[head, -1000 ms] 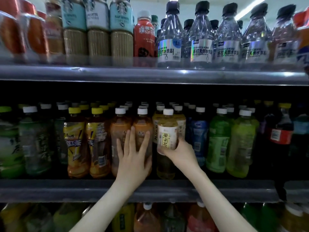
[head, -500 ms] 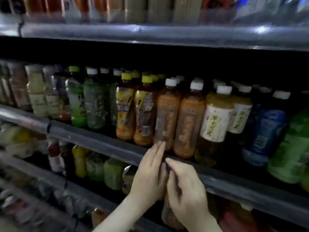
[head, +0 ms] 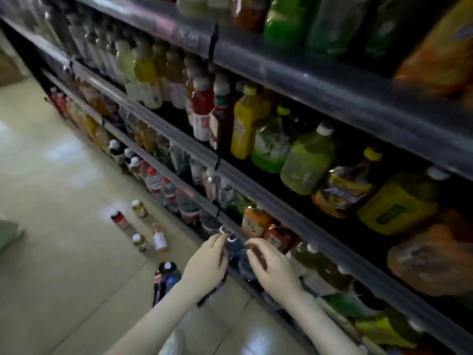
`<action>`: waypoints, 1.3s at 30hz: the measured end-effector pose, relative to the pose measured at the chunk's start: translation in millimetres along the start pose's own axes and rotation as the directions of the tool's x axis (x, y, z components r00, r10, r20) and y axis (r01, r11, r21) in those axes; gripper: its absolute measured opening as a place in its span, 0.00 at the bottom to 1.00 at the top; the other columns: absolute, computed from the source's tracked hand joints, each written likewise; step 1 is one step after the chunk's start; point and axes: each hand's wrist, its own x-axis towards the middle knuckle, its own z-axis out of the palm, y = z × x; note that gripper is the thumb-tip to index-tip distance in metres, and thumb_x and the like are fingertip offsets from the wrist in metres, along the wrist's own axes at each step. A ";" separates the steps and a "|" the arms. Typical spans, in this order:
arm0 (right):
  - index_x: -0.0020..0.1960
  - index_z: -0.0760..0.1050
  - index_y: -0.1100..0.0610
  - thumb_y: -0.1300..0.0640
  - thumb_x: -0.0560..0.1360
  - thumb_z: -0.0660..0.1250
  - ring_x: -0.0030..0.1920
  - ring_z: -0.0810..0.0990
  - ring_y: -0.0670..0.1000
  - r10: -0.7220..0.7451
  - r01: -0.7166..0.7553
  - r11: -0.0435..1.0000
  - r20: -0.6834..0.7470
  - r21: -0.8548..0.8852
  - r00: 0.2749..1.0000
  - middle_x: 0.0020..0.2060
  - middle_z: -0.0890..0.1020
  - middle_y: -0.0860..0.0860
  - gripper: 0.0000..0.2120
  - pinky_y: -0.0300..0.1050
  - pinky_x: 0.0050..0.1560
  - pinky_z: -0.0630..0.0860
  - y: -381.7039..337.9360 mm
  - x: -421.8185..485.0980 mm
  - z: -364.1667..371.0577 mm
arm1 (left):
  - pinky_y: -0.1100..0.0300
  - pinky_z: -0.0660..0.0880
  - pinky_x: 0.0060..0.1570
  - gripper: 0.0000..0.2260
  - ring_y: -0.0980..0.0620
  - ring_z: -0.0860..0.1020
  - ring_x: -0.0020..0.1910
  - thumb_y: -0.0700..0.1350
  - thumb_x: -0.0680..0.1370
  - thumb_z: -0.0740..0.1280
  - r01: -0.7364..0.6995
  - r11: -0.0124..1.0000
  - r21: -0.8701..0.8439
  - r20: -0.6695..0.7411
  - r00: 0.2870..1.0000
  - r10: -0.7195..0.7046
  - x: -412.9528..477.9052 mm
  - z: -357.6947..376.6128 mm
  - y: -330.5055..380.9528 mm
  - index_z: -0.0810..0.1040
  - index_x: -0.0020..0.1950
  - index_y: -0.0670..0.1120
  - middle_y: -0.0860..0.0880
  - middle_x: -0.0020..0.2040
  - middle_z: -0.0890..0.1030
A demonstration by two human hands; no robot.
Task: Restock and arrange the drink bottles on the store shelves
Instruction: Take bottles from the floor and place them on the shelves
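I look down along the lower store shelves (head: 258, 193), packed with drink bottles. My left hand (head: 207, 262) and my right hand (head: 273, 270) hover side by side in front of the low shelf, fingers loosely bent and holding nothing. Between them stand dark bottles with white caps (head: 234, 248); my left fingertips are close to one cap. Orange and red bottles (head: 254, 221) stand just behind. The picture is blurred by motion.
Several loose bottles (head: 139, 242) stand on the tiled floor (head: 64, 226) left of my hands, and a dark purple bottle (head: 165, 278) stands under my left forearm. Large green (head: 307, 162) and yellow (head: 244, 126) bottles fill the shelf above.
Both hands left the middle-shelf tea bottles and dropped to the low shelf. My view swung down and left, bringing the floor and the loose bottles into sight.
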 end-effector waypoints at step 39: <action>0.76 0.37 0.40 0.60 0.70 0.71 0.47 0.77 0.61 0.862 -0.870 0.476 0.263 -0.125 0.433 0.58 0.66 0.59 0.52 0.46 0.46 0.72 342.8 40.6 573.3 | 0.39 0.50 0.70 0.39 0.37 0.52 0.75 0.41 0.63 0.65 0.278 0.876 0.393 -0.047 0.958 -0.282 -19.6 317.6 -470.5 0.62 0.74 0.53 0.38 0.74 0.60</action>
